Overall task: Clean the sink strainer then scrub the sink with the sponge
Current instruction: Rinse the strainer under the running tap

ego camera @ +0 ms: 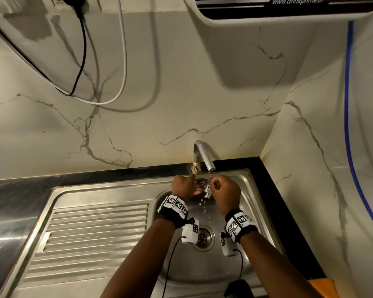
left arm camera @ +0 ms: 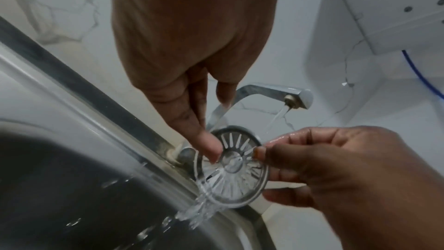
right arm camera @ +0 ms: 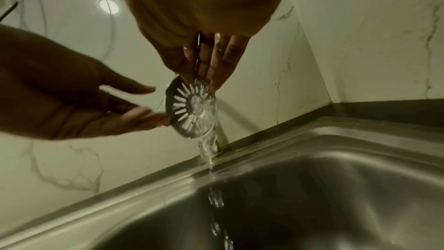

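The round slotted metal sink strainer is held on edge under the running faucet, above the steel sink. My right hand pinches the strainer's rim between thumb and fingers. My left hand has straight fingers; one fingertip presses on the strainer's face, and others touch its edge. Water runs over the strainer and falls into the basin. No sponge is in view.
The open drain lies below my wrists. A ribbed drainboard takes up the left side. Marble walls close the back and right, with cables hanging and a water purifier overhead. An orange object sits at the near right.
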Demonstrator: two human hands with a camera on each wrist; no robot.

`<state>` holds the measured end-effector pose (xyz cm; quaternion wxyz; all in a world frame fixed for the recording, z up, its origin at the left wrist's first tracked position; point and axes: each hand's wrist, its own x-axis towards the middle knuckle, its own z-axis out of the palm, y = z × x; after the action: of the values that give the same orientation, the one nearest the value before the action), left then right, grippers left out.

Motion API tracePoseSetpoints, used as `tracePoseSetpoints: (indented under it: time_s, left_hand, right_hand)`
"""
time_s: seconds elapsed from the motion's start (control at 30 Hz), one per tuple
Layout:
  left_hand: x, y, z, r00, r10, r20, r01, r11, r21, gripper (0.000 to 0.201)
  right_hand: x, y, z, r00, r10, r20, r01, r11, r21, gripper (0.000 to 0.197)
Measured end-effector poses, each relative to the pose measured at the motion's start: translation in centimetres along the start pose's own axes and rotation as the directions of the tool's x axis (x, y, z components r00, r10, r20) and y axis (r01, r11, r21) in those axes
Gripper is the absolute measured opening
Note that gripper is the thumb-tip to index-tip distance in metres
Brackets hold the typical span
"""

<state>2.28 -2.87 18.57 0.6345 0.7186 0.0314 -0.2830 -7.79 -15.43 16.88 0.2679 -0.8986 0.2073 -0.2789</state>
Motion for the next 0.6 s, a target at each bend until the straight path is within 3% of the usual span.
tracePoseSetpoints:
  time_s: [0.2,0.3,0.43,0.5,0.6]
  left_hand:
    - [0.7,0.2,2.4,0.993,-0.095,0.068,0.102,0.99,-0.099,0.034]
    - [0.3,0.4,2.5,0.987,-0.146,0.063,0.152,0.981,-0.12,0.005]
    - [0.3,-0.5,1.5,0.979,-0.18,0.092,0.194,0.964,-0.18,0.013]
    - [-0.3,-0.5,1.0,0.984,-0.148,0.1,0.166,0.964,-0.205,0.017]
    - [-0.3,-0.6,0.1,0.989,-0.083,0.126,0.105,0.977,-0.185,0.02]
  right_hand:
    - [-2.8,1.1,-0.8,0.977,-0.205,0.048,0.211,0.964,-0.164,0.006]
    - [-3.3,1.7,-0.4,0.974,-0.207,0.096,0.217,0.97,-0.109,0.007]
    - [-2.8,2.0,-0.2,0.984,-0.123,0.129,0.127,0.991,-0.027,0.01]
    - [-1.9,1.8,-0.5,0.99,-0.103,0.099,0.104,0.995,-0.001,0.008]
    - [-0.1,1.8,-0.4,0.991,-0.117,0.067,0.115,0.993,0.03,0.022]
